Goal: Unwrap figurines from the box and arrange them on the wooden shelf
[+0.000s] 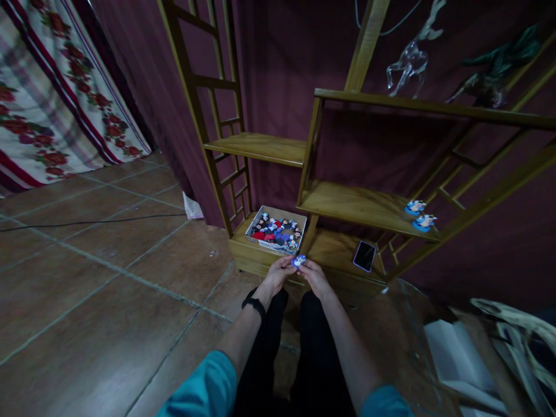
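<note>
Between my two hands, in front of the low shelf, is a small white figurine on a purple-blue base (299, 261). Fingers of my left hand (279, 274) are closed on its left side. From the right, my right hand (316, 276) pinches the same figurine. Just beyond my hands, an open cardboard box (254, 230) rests on the low shelf, full of small figurines (278, 231) in red, purple, black and white. Two more figurines on blue bases, one (416, 207) behind the other (424, 222), stand at the right end of the middle shelf.
A tablet or phone (364, 256) lies on the lower right shelf (330, 249). The top shelf bears a clear deer ornament (408, 63) and a dark green statue (490, 75). A black cable (95, 221) crosses the tiled floor. White boxes (456, 353) sit at right.
</note>
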A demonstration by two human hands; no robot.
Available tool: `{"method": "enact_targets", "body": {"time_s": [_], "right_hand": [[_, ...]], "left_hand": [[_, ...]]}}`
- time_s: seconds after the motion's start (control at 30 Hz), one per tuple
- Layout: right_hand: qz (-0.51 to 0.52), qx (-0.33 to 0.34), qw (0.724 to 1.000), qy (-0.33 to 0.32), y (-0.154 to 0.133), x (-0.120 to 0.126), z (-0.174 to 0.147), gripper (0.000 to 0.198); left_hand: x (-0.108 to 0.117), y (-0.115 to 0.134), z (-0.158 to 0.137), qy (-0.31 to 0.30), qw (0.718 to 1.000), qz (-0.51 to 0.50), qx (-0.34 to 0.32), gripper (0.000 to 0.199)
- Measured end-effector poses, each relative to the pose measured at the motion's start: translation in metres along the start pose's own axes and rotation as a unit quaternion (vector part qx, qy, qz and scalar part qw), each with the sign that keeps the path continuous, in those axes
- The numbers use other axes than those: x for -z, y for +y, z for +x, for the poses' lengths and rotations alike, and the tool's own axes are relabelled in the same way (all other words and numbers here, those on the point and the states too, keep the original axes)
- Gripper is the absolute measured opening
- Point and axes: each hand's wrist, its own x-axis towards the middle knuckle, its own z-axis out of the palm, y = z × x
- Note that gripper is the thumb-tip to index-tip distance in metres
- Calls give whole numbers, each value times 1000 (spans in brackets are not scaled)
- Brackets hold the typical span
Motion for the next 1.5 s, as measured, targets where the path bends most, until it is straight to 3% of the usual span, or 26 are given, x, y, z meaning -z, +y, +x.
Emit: {"method": "enact_targets", "body": {"time_s": [0.2, 0.43, 0.7, 1.2, 1.5], "right_hand": [[-25, 24, 998, 43, 5, 0, 3, 44], [-66, 59, 996, 24, -1, -3, -3, 40], [-68, 76, 995, 11, -2, -3, -4, 43], [-68, 83, 994, 9, -2, -3, -3, 45], [-25, 34, 999, 22, -1, -4, -6, 44]], "left_hand": [[-1, 2, -2, -3, 1000, -3, 12, 51], [-5, 8, -7, 7, 1000, -10, 24, 51], [-5, 8, -7, -2, 1000, -1, -8, 50], [-8, 13, -9, 12, 1000, 7, -8, 51], [-5, 7, -6, 25, 1000, -2, 14, 41]]}}
